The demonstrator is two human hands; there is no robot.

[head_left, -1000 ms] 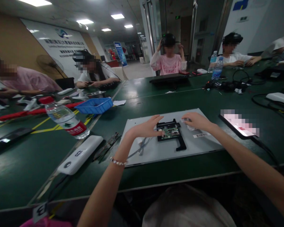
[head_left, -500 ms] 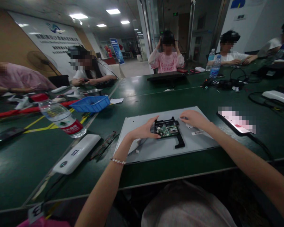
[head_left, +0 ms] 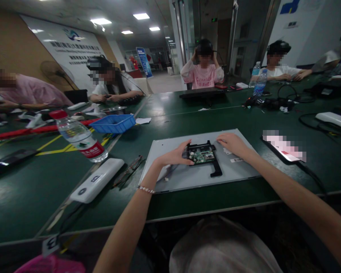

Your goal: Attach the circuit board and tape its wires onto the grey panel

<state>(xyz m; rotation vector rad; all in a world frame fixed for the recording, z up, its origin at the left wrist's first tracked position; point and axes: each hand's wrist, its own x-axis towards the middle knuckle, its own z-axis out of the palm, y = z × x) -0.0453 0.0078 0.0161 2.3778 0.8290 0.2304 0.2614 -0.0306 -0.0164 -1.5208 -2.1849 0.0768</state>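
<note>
A flat grey panel point(head_left: 176, 182) lies on the green table close to me. On it rests a black plastic bracket point(head_left: 216, 169) with a green circuit board point(head_left: 201, 156) set in it. My left hand point(head_left: 174, 156) grips the bracket's left side, thumb at the near edge and fingers at the far edge. Just right of the bracket, my right hand point(head_left: 233, 144) is low over the panel with its fingers pinched together. Whatever they may hold is too small to make out. A white label point(head_left: 236, 160) is stuck on the panel below that hand.
Left of the panel lie eyeglasses point(head_left: 128, 171), a white power bank point(head_left: 98, 181), a tilted water bottle point(head_left: 81, 138) and a blue tray point(head_left: 113, 124). A lit phone point(head_left: 284, 149) with a cable lies to the right. Several people sit around the table.
The camera view has shifted slightly, so the table items appear a little further right. Both hands keep nearly the same places at the bracket and panel.
</note>
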